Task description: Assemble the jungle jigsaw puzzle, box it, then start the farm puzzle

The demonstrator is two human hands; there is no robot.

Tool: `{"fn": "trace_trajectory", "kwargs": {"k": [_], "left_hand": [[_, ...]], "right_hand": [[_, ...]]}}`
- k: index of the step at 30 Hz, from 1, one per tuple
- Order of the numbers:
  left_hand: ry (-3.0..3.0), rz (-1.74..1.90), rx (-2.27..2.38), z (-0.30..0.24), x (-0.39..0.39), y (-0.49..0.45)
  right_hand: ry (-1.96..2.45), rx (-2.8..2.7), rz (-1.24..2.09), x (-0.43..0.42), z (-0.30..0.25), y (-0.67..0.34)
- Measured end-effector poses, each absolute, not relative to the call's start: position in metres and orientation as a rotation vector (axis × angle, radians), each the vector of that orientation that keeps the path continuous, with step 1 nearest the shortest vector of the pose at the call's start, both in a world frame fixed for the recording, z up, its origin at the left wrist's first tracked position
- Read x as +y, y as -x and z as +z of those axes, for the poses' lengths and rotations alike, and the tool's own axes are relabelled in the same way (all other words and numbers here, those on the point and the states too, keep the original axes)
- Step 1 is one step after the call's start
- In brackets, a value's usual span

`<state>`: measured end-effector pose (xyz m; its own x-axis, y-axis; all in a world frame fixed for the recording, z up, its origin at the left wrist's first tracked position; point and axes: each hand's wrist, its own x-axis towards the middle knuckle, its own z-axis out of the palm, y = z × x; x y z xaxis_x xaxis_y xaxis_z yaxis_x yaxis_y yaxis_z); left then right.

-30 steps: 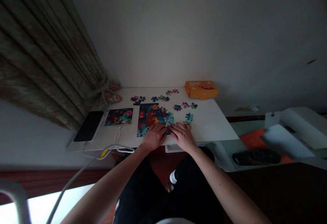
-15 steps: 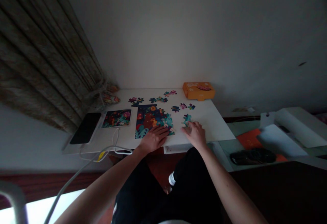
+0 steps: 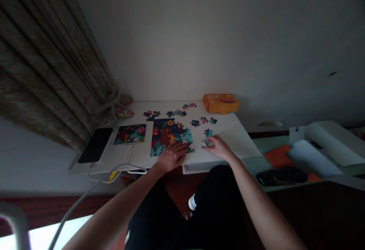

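An orange box (image 3: 220, 104) sits at the rear edge of the worktop (image 3: 228, 139). A picture card (image 3: 130, 134) lies near a black device (image 3: 95, 145) at left. A white cable (image 3: 114, 170) crosses the front edge. A gathered curtain (image 3: 48, 63) hangs beyond the device.
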<state>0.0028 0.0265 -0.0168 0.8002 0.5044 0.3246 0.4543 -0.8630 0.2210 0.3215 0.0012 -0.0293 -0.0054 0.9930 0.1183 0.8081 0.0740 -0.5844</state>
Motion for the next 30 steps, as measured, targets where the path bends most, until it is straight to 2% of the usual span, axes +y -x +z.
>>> {"fn": "trace_trajectory", "kwargs": {"k": [6,15,30], "left_hand": [[-2.862,0.568,0.752,-0.016,0.026,-0.003],[-2.829,0.564,0.749,-0.012,0.025,-0.003],[-2.895,0.412,0.72,-0.01,0.022,-0.028]], "right_hand": [[1.578,-1.956,0.483,-0.009,-0.028,-0.3],[1.74,-2.006,0.411,-0.013,-0.018,-0.283],[1.719,-1.975,0.314,-0.019,-0.022,-0.281]]}}
